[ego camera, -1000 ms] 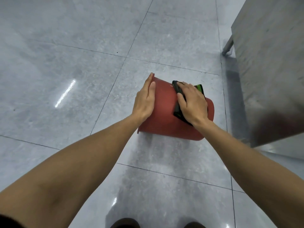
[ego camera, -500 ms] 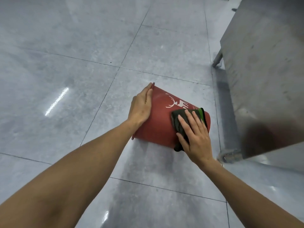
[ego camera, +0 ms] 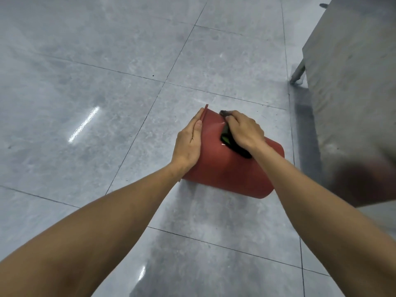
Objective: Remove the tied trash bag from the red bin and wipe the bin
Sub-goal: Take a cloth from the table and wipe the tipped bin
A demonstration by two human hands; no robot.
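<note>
The red bin (ego camera: 227, 170) lies on its side on the grey tiled floor, its rim toward the left. My left hand (ego camera: 188, 142) rests flat against the rim end and steadies it. My right hand (ego camera: 244, 130) presses a dark cloth with a green edge (ego camera: 227, 139) onto the upper far side of the bin wall. Most of the cloth is hidden under the hand. No trash bag is in view.
A grey stone-look cabinet or counter on metal legs (ego camera: 351, 86) stands close on the right of the bin. The glossy grey tile floor (ego camera: 107, 103) stretches away to the left and ahead.
My right hand has slid the cloth from the near lower side of the bin up to its far upper side, covering the white print. The left hand stays at the rim.
</note>
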